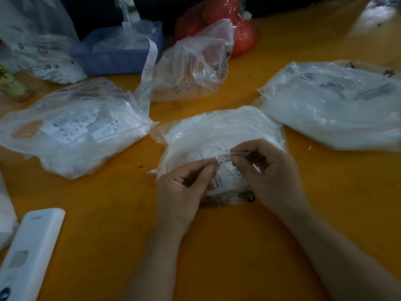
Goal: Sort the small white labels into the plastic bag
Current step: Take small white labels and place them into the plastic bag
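Observation:
Between both hands is a small white label (223, 158) printed "XS", held just above a clear plastic bag (221, 135) full of white labels in the middle of the orange table (217, 246). My left hand (184, 187) pinches the label's left end with thumb and forefinger. From the right, my right hand (271, 177) pinches the other end, where a thin white strip sticks out. Both hands hover over the near part of that bag.
More label-filled bags lie at left (71, 131) and right (334, 105); a nearly hollow clear bag (195, 66) stands behind. A blue tray (117, 53), a red bag (227, 22) and a loose label strip (149, 68) sit at the back. A white device (28, 253) lies front left.

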